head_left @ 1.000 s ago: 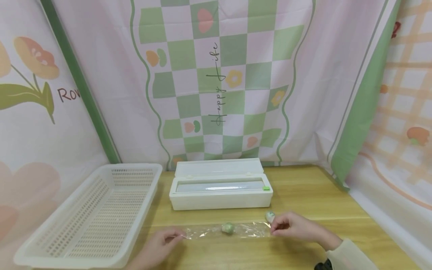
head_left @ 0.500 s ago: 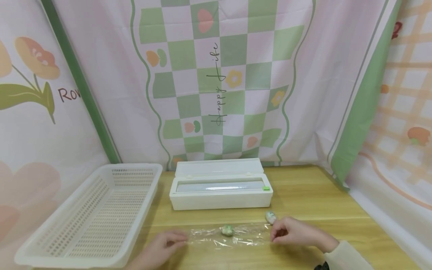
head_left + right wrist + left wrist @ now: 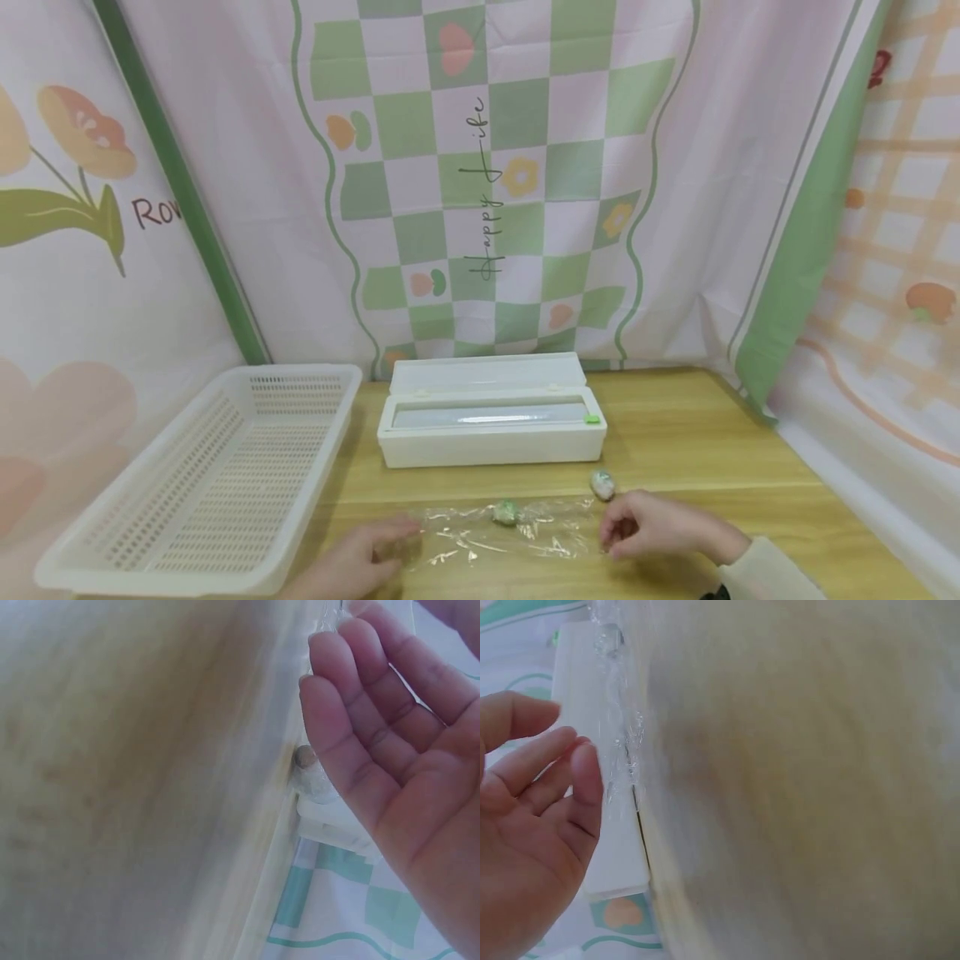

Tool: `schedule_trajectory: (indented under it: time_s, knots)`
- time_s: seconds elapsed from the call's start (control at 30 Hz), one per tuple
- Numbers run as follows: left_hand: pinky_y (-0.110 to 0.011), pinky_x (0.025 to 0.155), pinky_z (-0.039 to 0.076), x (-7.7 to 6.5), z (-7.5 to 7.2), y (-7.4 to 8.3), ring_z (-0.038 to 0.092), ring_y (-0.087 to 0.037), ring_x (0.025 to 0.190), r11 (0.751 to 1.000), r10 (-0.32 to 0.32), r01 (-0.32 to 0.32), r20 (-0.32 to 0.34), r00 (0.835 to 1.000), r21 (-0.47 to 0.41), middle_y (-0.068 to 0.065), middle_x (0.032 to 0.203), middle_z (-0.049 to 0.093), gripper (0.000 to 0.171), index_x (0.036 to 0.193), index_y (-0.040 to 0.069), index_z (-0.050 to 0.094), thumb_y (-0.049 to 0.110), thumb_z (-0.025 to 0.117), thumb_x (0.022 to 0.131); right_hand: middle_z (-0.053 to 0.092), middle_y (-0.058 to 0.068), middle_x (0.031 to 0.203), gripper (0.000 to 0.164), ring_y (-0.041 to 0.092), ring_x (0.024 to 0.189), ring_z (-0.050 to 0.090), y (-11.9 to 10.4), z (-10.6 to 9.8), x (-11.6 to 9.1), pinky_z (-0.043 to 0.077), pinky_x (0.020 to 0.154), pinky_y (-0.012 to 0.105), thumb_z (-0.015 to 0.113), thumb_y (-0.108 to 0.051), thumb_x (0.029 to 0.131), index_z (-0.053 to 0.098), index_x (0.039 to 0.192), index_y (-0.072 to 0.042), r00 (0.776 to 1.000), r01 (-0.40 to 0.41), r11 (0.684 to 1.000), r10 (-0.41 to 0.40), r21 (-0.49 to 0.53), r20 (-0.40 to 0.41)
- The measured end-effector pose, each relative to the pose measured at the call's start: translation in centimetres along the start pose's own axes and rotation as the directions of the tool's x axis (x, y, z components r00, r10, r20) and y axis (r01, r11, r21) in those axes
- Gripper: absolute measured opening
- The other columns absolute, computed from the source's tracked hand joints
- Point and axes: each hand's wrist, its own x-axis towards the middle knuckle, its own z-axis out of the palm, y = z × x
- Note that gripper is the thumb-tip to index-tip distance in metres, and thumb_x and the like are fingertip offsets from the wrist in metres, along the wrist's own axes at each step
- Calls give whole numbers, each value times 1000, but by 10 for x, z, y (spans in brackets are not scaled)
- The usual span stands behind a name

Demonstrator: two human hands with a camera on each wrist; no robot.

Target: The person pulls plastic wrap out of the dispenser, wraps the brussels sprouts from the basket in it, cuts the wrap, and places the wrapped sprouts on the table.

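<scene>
A crinkled strip of clear cling film [image 3: 465,542] lies on the table in the head view. Within its area sits a small, round, pale green object [image 3: 505,512]; whether it is over or under the film I cannot tell. My left hand [image 3: 362,554] is at the film's left end, its thumb apart from the relaxed fingers [image 3: 536,769] in the left wrist view. At the other end my right hand [image 3: 656,527] has loosely bent fingers [image 3: 364,724] and holds nothing visible. Just behind it rests a whitish-green object [image 3: 602,485], which looks wrapped in film in the right wrist view.
A white cling film box [image 3: 487,450] stands behind the film, lid raised, with a roll [image 3: 491,415] inside and a green tab [image 3: 592,419] at its right. A white perforated basket [image 3: 347,417] occupies the left of the wooden table [image 3: 697,433]. Printed curtains surround it.
The film was held taut between both hands and now lies spread and slack on the table. Both hands have let go of its ends and moved slightly towards me.
</scene>
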Motion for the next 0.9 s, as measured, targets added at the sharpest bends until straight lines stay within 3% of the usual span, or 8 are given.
schedule_trajectory:
  time_s: [0.27,0.5,0.73,0.9]
  knots:
    - [-54,87,42,4,1,-1,44,-35,117,999,29,-27,-89,996,23,-6,129,53,34,125,12,56,25,52,94,60,-11,82,9,0,71,54,0,-2,-3,50,58,23,66,-6,81,64,89,-2,999,42,999,-42,-8,-8]
    - [-52,88,42,11,6,-4,49,-29,113,995,38,-24,-144,989,99,-3,123,57,31,120,12,59,27,51,94,61,-5,84,16,2,76,55,-2,-8,-8,51,63,25,65,-3,83,61,97,4,1000,24,994,-25,106,2]
    - [-47,90,43,29,12,8,53,-28,109,995,43,-24,-202,978,98,-5,117,60,31,114,7,62,28,52,94,59,-8,81,8,3,72,54,-11,-6,6,50,60,25,62,-5,86,62,93,0,983,20,1000,-17,13,-180]
    - [-47,87,45,41,15,22,57,-30,102,989,92,-49,-318,944,140,-11,108,64,20,105,0,64,10,57,89,58,-9,80,7,4,70,53,-23,1,25,49,58,25,62,-8,87,61,91,-3,952,-7,997,-16,-73,-306]
